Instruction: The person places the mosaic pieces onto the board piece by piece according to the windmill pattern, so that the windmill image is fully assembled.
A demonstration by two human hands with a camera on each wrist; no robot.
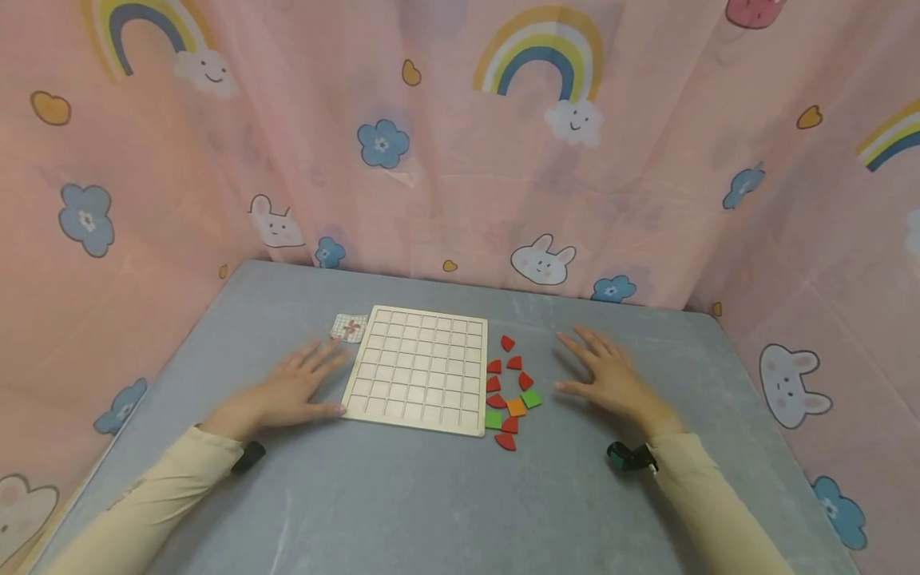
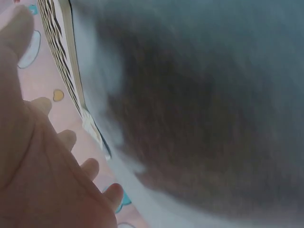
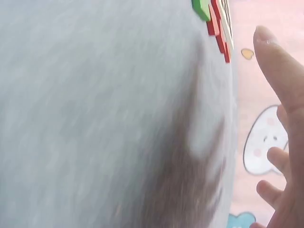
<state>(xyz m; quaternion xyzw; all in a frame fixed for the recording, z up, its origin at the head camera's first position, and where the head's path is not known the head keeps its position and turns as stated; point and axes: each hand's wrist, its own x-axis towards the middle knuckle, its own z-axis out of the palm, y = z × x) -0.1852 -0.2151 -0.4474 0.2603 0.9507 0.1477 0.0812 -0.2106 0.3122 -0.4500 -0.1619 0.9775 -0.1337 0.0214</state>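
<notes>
A pale square grid board [image 1: 420, 367] lies on the grey table. Left of it my left hand [image 1: 287, 391] is spread with fingers apart, the thumb tip at the board's near left corner; whether it touches I cannot tell. The left wrist view shows that palm [image 2: 47, 166] holding nothing. My right hand [image 1: 611, 379], fingers spread, hovers right of the loose tiles, also with nothing in it. Between board and right hand lie several red quarter-round tiles [image 1: 507, 343], green square tiles [image 1: 530, 398] and an orange square tile [image 1: 516, 407]. Part of the right hand [image 3: 289, 156] shows in its wrist view.
A small card [image 1: 349, 327] with a red pattern on a grid lies at the board's upper left, close to the left fingertips. The grey table [image 1: 402, 503] extends in front of the board. A pink printed curtain [image 1: 460, 176] hangs around its back and sides.
</notes>
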